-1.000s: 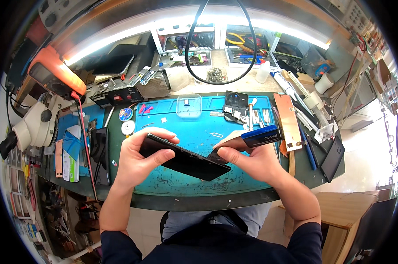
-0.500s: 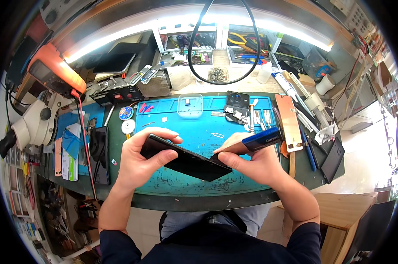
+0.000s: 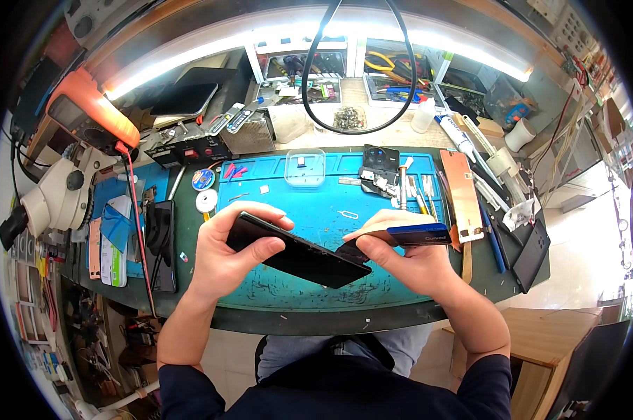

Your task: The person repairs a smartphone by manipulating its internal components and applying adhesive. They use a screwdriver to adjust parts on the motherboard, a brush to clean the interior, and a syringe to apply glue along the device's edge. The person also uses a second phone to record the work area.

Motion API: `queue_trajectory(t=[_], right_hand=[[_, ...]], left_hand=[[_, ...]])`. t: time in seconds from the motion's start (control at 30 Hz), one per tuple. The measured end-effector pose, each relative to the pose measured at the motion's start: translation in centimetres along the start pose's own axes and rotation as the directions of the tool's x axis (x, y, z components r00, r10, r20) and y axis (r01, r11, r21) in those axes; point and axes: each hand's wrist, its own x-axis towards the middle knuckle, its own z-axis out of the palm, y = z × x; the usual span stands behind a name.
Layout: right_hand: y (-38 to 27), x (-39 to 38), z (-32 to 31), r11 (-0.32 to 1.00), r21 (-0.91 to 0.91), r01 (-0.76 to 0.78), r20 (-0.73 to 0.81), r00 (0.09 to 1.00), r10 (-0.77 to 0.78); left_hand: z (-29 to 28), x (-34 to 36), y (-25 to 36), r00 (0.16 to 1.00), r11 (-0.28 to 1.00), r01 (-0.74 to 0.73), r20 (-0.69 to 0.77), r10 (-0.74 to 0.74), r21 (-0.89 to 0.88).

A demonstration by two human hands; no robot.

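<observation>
My left hand is closed round one end of a black smartphone, thumb on the near face and fingers over the far edge. The phone is tilted above the blue work mat, its right end lower. Pinched between thumb and fingers of my right hand is a thin pry tool with a blue handle. Its dark tip meets the upper edge at the phone's right end; how deep it reaches is hidden. Beyond my hands lie a SIM eject pin and a clear plastic box.
A disassembled phone with small parts lies on the mat's far side. Tweezers and brushes lie beside a copper-coloured panel. An orange multimeter and a white microscope stand left. A black cable loop hangs ahead.
The pry tool's blue handle has swung down from a slant to nearly level, my right hand turning with it. The phone and my left hand have barely moved.
</observation>
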Motion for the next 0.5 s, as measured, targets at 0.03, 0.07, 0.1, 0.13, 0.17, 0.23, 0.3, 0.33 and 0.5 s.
queue_trajectory(t=[0.03,0.07,0.1,0.13,0.17,0.23,0.3,0.33,0.5], right_hand=[[-0.01,0.02,0.06,1.0,-0.009,0.003,-0.005,1.0,-0.003],[0.2,0.04,0.09,0.999,-0.018,0.048,-0.014,0.999,-0.048],[0.59,0.07,0.14,0.995,-0.027,0.092,-0.023,0.995,-0.093],[0.8,0.09,0.17,0.99,-0.036,0.136,-0.032,0.99,-0.137],[0.79,0.1,0.24,0.987,-0.057,0.149,-0.039,0.988,-0.152],[0.72,0.09,0.37,0.98,-0.098,0.175,-0.052,0.982,-0.181],[0.59,0.09,0.36,0.983,-0.103,0.151,-0.05,0.986,-0.156],[0.57,0.08,0.36,0.985,-0.105,0.139,-0.049,0.988,-0.144],[0.56,0.1,0.53,0.984,-0.076,0.162,-0.06,0.984,-0.167]], left_hand=[[0.0,0.03,0.06,1.0,1.0,-0.001,0.003,0.001,0.002],[0.02,0.05,0.11,1.0,1.0,-0.003,0.006,0.003,0.003],[0.07,0.05,0.16,1.0,1.0,0.002,0.004,-0.002,-0.003],[0.15,0.04,0.2,1.0,1.0,0.007,0.002,-0.007,-0.009],[0.2,0.0,0.2,1.0,1.0,0.014,-0.001,-0.014,-0.016],[0.26,-0.02,0.14,1.0,1.0,0.012,-0.005,-0.012,-0.02],[0.29,-0.09,0.12,1.0,1.0,0.007,-0.005,-0.008,-0.019],[0.3,-0.15,0.1,1.0,1.0,0.004,-0.004,-0.004,-0.017],[0.17,0.11,0.09,1.0,1.0,0.006,0.004,-0.006,0.012]])
